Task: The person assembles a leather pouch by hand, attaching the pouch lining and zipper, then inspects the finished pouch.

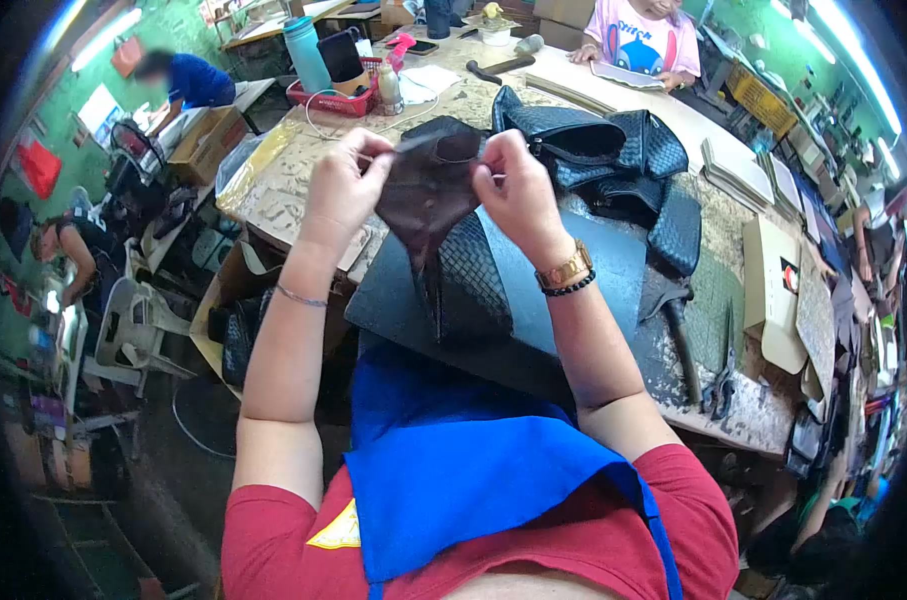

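Note:
My left hand (348, 185) pinches the upper left edge of a dark brown bag lining (428, 205), fingers closed. On the other side, my right hand (521, 190) has its thumb and fingers closed on the lining's upper right edge. The lining is stretched between both hands and looks joined to a black woven-pattern bag piece (470, 285) hanging below it. Under this lies a dark flat board (608, 255) at the table's near edge. Several black woven pouches (573, 135) are heaped just beyond my right hand, one with its mouth gaping.
A hammer (681, 335) and scissors (725, 365) lie at the right; another hammer (503, 68) is farther back. A red basket (333, 101) and a turquoise bottle (306, 58) stand back left. A person in a pink shirt (638, 35) sits across the worktable (273, 205).

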`<control>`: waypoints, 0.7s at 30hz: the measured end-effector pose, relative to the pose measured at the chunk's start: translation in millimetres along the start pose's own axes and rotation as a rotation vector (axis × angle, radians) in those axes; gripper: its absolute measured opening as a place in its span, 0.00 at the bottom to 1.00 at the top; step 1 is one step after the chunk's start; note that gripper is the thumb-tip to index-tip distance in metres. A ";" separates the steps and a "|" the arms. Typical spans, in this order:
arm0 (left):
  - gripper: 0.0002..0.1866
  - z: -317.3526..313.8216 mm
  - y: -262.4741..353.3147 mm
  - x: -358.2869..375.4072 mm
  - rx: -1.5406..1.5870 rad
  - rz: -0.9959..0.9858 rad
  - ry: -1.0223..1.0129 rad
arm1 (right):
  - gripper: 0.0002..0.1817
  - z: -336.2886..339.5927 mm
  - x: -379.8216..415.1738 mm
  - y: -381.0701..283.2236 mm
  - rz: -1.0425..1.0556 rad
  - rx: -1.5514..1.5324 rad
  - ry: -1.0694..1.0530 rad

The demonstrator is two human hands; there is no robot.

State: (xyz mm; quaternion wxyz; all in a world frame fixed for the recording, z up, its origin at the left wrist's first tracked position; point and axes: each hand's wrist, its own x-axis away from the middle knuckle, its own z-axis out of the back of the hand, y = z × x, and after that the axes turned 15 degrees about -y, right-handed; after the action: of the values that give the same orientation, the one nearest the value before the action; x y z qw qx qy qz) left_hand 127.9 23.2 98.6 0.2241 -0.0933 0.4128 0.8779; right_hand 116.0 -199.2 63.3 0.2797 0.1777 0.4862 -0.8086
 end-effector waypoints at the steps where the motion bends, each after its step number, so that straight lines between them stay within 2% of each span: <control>1: 0.03 5.6 3.6 1.3 0.036 0.052 0.014 | 0.12 2.1 0.1 5.7 -0.010 0.014 0.027; 3: 0.02 8.2 -3.8 0.5 0.086 0.017 0.090 | 0.10 3.3 -3.8 6.7 0.080 0.036 0.113; 6: 0.06 2.0 3.2 7.8 0.203 -0.103 0.050 | 0.09 5.4 -0.5 9.5 0.140 0.178 0.006; 9: 0.09 3.4 1.2 8.2 -0.223 -0.466 -0.018 | 0.13 2.7 -2.1 11.7 0.229 0.228 -0.064; 10: 0.09 3.4 3.2 10.1 -0.247 -0.471 -0.048 | 0.15 0.5 -2.7 15.9 0.240 0.242 -0.047; 13: 0.10 9.7 9.4 11.8 -0.269 -0.273 -0.228 | 0.18 1.8 -1.4 18.1 0.190 0.235 -0.091; 16: 0.14 11.9 15.6 9.3 -0.355 -0.173 -0.129 | 0.21 8.5 -1.6 12.7 0.134 0.036 -0.160; 19: 0.16 13.6 2.3 -0.1 -0.401 -0.069 -0.062 | 0.24 8.0 -1.9 15.9 0.128 -0.013 -0.197; 21: 0.22 14.0 3.6 2.4 -0.465 -0.004 -0.060 | 0.27 9.3 -0.9 16.6 0.130 0.149 -0.217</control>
State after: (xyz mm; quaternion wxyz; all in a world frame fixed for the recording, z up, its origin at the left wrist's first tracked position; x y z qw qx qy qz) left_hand 124.4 32.8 109.2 0.2105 -0.1172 0.1923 0.9513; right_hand 126.9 -213.3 56.7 0.3684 0.1408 0.3794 -0.8370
